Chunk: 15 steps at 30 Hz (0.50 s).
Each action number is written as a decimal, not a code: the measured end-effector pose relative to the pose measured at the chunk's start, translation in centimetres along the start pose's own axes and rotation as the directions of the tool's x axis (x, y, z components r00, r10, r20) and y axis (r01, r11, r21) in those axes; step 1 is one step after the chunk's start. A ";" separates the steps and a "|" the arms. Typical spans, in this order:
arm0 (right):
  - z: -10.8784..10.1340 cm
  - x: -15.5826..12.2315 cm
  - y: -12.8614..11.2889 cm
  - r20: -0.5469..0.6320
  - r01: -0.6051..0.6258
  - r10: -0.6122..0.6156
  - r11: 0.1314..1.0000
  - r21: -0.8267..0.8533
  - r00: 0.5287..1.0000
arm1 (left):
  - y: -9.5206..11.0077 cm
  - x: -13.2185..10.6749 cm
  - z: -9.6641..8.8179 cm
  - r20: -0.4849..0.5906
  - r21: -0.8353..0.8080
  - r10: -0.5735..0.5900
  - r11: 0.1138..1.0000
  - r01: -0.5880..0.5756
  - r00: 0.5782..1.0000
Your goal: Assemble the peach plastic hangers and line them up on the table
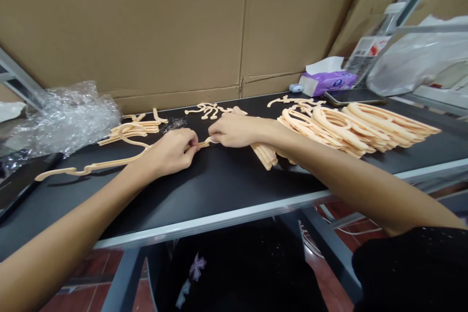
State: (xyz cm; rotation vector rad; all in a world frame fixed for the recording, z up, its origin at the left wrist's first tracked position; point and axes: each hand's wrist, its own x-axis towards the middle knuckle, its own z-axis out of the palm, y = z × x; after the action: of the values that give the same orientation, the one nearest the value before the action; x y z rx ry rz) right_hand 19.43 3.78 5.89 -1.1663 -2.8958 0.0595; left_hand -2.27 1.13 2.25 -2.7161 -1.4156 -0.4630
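Note:
A peach-coloured plastic hanger [104, 165] lies partly lifted over the black tabletop. One shoulder of it stretches to the left and its hook stands up beside my left wrist. My left hand [171, 152] is closed in a pinch around the hanger's other side, with a short length showing past the fingertips. At that tip my right hand [234, 130] has its thumb and fingers pressed together on the hanger's end. What else the right fingers may hold is hidden. Behind my right hand and forearm lie bundled peach strips [265, 156], partly covered.
Stacked peach hangers [343, 129] fill the right side. Small peach pieces [208, 108] lie at the back, more strips [141, 128] at back left. Crumpled clear plastic [69, 119], a purple tissue pack [329, 83], a phone [354, 97] and a bottle [373, 46] line the edges. Cardboard [175, 24] walls the back.

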 end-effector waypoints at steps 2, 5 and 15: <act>-0.2 0.1 -0.1 0.022 -0.011 0.011 1.000 0.000 1.000 | -0.1 0.0 0.0 -0.004 0.000 0.001 1.000 -0.001 1.000; -0.5 0.2 -0.1 0.048 -0.023 0.023 1.000 0.001 0.999 | -0.1 0.1 0.0 0.008 -0.002 -0.018 1.000 0.018 1.000; -0.6 0.5 -0.4 0.066 -0.030 0.031 0.999 -0.020 0.997 | 0.4 0.3 -0.7 0.026 -0.016 -0.064 0.998 0.065 0.998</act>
State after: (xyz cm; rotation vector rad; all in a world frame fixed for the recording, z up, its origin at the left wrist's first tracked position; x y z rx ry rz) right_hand 18.83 3.82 6.53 -1.2350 -2.9419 0.0726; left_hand -1.94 1.02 2.99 -2.7056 -1.5164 -0.4477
